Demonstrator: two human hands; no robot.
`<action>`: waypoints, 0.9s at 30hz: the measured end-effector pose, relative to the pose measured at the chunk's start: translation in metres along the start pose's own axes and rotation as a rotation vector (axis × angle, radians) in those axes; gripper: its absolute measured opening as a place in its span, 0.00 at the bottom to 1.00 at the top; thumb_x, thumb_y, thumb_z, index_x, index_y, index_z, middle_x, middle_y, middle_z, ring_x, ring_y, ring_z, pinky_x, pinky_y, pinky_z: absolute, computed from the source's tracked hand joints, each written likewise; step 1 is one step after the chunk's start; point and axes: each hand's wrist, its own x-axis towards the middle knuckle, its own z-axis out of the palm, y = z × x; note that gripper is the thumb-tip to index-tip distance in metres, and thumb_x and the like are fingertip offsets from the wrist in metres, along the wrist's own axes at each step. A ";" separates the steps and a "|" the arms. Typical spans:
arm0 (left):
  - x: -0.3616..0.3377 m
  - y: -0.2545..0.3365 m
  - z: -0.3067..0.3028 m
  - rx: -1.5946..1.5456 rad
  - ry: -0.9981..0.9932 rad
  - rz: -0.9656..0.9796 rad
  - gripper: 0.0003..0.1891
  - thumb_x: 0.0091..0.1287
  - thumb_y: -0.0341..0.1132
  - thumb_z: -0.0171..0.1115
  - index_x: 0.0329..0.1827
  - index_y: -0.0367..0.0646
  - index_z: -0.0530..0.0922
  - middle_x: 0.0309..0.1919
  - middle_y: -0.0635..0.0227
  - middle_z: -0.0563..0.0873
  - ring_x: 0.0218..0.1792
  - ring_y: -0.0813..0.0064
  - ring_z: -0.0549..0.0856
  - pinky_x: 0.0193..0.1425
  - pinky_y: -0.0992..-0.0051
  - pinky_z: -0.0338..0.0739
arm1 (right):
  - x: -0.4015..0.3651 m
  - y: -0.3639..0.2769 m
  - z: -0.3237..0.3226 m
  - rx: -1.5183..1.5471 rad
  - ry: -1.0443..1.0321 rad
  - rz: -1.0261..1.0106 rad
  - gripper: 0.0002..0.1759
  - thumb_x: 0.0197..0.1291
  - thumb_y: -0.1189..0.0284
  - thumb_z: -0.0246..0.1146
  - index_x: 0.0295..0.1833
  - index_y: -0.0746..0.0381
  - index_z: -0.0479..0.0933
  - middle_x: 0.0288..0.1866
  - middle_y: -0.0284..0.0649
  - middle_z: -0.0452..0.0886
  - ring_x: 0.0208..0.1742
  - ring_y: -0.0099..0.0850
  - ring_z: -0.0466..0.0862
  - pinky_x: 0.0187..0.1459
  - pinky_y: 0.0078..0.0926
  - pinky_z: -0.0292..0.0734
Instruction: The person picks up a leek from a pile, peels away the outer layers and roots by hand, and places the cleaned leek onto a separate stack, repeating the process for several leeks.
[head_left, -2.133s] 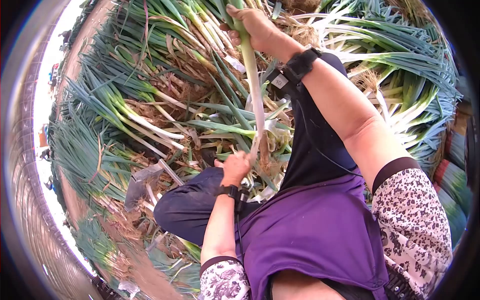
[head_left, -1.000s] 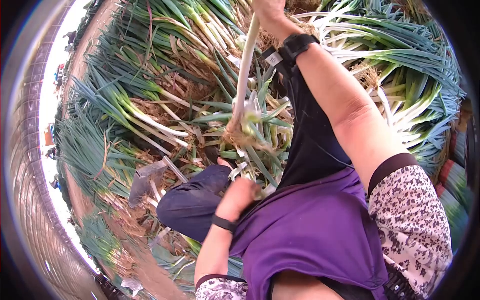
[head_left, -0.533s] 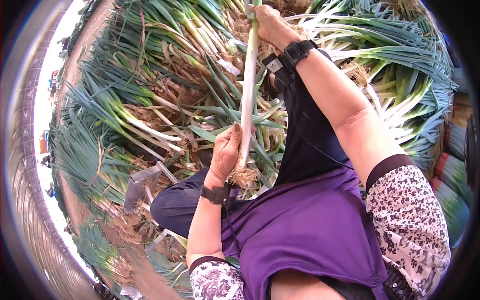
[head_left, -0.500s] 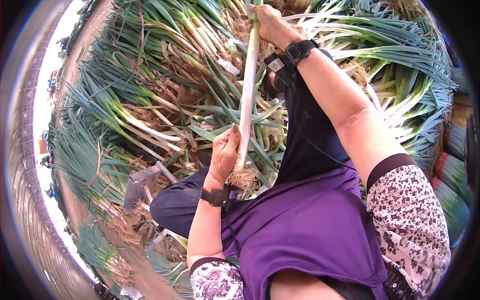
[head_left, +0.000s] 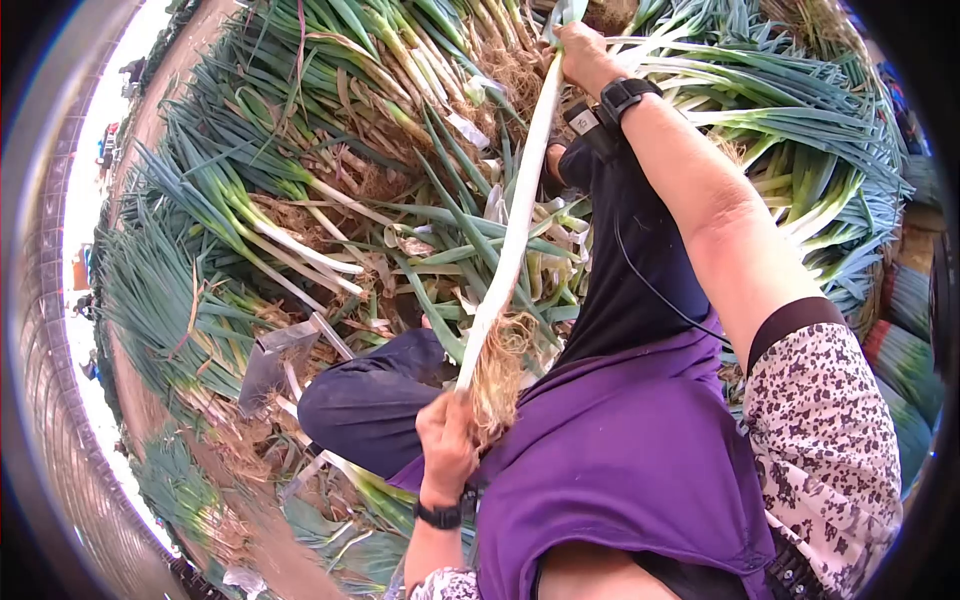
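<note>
The right hand (head_left: pixel 590 58) is closed around a leek (head_left: pixel 522 215) near its green top. From there the pale stalk slants down to the left hand (head_left: pixel 447 442), closed on its lower end, with roots (head_left: pixel 498 385) just beside. Piled leeks (head_left: pixel 300 250) lie beyond the left grip.

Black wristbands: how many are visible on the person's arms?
2: the right wristband, behind the right hand gripping the leek; the left wristband, behind the left hand at the leek's lower end. Any under the sleeves would be hidden.

Smooth leek stalk (head_left: pixel 519 215), rough roots (head_left: pixel 499 378)
</note>
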 end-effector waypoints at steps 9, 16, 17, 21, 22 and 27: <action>0.049 0.013 -0.013 1.567 0.441 0.585 0.27 0.61 0.54 0.62 0.41 0.31 0.78 0.29 0.54 0.80 0.35 0.54 0.78 0.41 0.61 0.73 | -0.027 -0.224 -0.066 0.957 0.364 0.892 0.10 0.58 0.80 0.62 0.45 0.69 0.71 0.34 0.44 0.76 0.30 0.40 0.81 0.34 0.40 0.81; 0.138 0.040 0.030 1.213 0.394 1.007 0.19 0.56 0.35 0.70 0.47 0.32 0.79 0.43 0.54 0.82 0.46 0.55 0.79 0.54 0.63 0.72 | -0.036 -0.240 -0.055 1.156 0.428 0.618 0.23 0.53 0.82 0.68 0.53 0.71 0.66 0.33 0.47 0.79 0.26 0.35 0.81 0.26 0.31 0.80; 0.149 0.034 0.032 1.217 0.390 1.020 0.16 0.57 0.33 0.69 0.44 0.32 0.80 0.42 0.54 0.82 0.45 0.55 0.79 0.53 0.63 0.73 | -0.034 -0.235 -0.050 1.122 0.431 0.488 0.29 0.53 0.82 0.68 0.57 0.72 0.62 0.33 0.47 0.79 0.25 0.35 0.81 0.26 0.33 0.80; 0.174 0.021 0.032 1.177 0.314 0.922 0.10 0.57 0.29 0.65 0.40 0.33 0.81 0.37 0.56 0.83 0.41 0.56 0.80 0.47 0.63 0.76 | -0.039 -0.241 -0.057 1.087 0.408 0.414 0.27 0.50 0.76 0.72 0.56 0.64 0.69 0.28 0.37 0.76 0.23 0.28 0.74 0.21 0.26 0.70; 0.175 0.018 0.034 1.176 0.300 0.919 0.10 0.57 0.29 0.65 0.40 0.33 0.81 0.37 0.56 0.83 0.41 0.56 0.80 0.47 0.63 0.76 | -0.042 -0.250 -0.059 1.090 0.397 0.441 0.29 0.51 0.76 0.71 0.58 0.64 0.68 0.27 0.38 0.76 0.23 0.28 0.74 0.21 0.25 0.70; 0.184 0.006 0.039 1.225 0.303 0.979 0.07 0.56 0.25 0.63 0.36 0.32 0.80 0.33 0.55 0.82 0.38 0.55 0.80 0.43 0.63 0.76 | -0.037 -0.277 -0.061 1.227 0.425 0.709 0.22 0.50 0.83 0.70 0.49 0.77 0.70 0.31 0.51 0.80 0.21 0.37 0.80 0.25 0.36 0.79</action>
